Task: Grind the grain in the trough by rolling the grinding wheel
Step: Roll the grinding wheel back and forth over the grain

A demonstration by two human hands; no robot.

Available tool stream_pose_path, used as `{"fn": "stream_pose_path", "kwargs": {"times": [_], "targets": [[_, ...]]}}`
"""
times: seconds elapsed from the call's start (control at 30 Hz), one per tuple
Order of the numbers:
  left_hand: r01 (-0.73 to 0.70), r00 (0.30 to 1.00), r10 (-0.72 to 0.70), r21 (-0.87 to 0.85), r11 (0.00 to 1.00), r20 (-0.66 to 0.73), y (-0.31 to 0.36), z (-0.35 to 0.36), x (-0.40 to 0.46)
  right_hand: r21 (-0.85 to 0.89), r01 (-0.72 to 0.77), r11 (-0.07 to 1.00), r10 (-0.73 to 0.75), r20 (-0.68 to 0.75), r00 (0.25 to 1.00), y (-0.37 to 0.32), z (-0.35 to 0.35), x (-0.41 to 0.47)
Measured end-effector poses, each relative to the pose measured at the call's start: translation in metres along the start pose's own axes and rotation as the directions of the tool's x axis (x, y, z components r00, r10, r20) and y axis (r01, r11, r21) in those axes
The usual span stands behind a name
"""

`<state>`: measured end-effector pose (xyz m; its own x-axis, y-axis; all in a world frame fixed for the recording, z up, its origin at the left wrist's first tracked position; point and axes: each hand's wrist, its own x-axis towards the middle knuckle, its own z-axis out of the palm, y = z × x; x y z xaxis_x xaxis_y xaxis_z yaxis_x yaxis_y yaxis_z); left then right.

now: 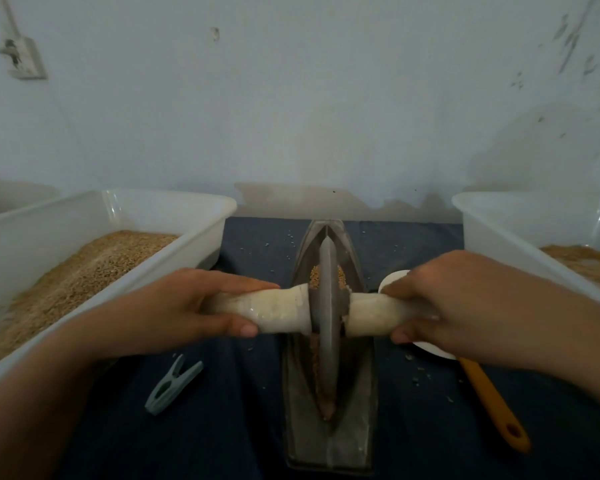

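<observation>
Seen from above: a metal grinding wheel (327,317) standing upright in a long dark trough (329,441) holding grain (315,273), centred on a blue cloth (229,427). Left hand (187,306) and right hand (440,303) each curled tightly around a pale handle (281,313) either side. Grain-filled white tubs (125,216) flanking; clothespin (174,384) lower left.

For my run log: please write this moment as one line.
left hand: grips handle | right hand: grips handle | grinding wheel: in trough

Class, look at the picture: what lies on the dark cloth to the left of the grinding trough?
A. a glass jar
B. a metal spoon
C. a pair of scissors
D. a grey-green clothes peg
D: a grey-green clothes peg lies on the dark cloth, left of the trough and below the left hand.
</observation>
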<state>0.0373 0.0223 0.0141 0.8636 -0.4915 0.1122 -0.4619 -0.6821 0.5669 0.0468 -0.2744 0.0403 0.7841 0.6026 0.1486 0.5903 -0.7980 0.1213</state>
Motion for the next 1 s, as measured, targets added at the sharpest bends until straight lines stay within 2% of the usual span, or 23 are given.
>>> {"fn": "stream_pose_path", "kwargs": {"times": [0.07, 0.13, 0.23, 0.3, 0.37, 0.43, 0.53, 0.63, 0.73, 0.83, 1.0], "targets": [[-0.01, 0.999, 0.01, -0.009, 1.0, 0.042, 0.003, -0.003, -0.002, 0.05, -0.002, 0.999, 0.001, 0.032, 0.999, -0.001, -0.004, -0.004], [0.0, 1.0, 0.0, 0.0, 1.0, -0.003, 0.002, 0.0, -0.001, 0.06, -0.031, 0.998, 0.03, 0.011, 0.999, 0.001, 0.0, 0.0], [0.03, 0.984, 0.003, 0.176, 0.984, -0.181, -0.005, 0.014, 0.011, -0.023, -0.093, 0.995, 0.089, -0.135, 0.987, 0.002, 0.021, 0.017], [0.055, 0.945, 0.054, 0.319, 0.946, -0.324, -0.01, 0.026, 0.019, -0.091, -0.142, 0.986, 0.116, -0.241, 0.964, 0.003, 0.038, 0.026], [0.065, 0.91, 0.113, 0.406, 0.912, -0.4, -0.013, 0.034, 0.025, -0.091, -0.188, 0.978, 0.156, -0.274, 0.949, 0.005, 0.048, 0.031], [0.041, 0.911, 0.139, 0.421, 0.906, -0.388, -0.014, 0.034, 0.026, -0.093, -0.183, 0.979, 0.152, -0.27, 0.951, 0.007, 0.049, 0.031], [0.023, 0.952, 0.066, 0.287, 0.958, -0.297, -0.013, 0.023, 0.021, -0.145, -0.109, 0.983, 0.077, -0.209, 0.975, 0.004, 0.037, 0.024], [0.022, 0.994, -0.016, 0.055, 0.998, -0.105, -0.01, 0.008, 0.008, -0.144, -0.017, 0.989, 0.0, -0.115, 0.993, -0.002, 0.016, 0.013], [0.008, 0.994, -0.003, -0.049, 0.999, 0.108, -0.004, -0.002, 0.0, -0.023, 0.021, 1.0, -0.022, -0.063, 0.998, -0.002, 0.002, 0.001], [0.019, 0.996, -0.014, -0.053, 0.998, 0.083, -0.003, -0.001, 0.0, 0.041, 0.008, 0.999, -0.005, -0.057, 0.998, -0.003, 0.001, 0.0], [0.087, 0.991, -0.083, 0.036, 0.996, -0.103, -0.011, 0.013, 0.012, -0.1, -0.084, 0.991, 0.059, -0.23, 0.971, 0.0, 0.03, 0.022]]}}
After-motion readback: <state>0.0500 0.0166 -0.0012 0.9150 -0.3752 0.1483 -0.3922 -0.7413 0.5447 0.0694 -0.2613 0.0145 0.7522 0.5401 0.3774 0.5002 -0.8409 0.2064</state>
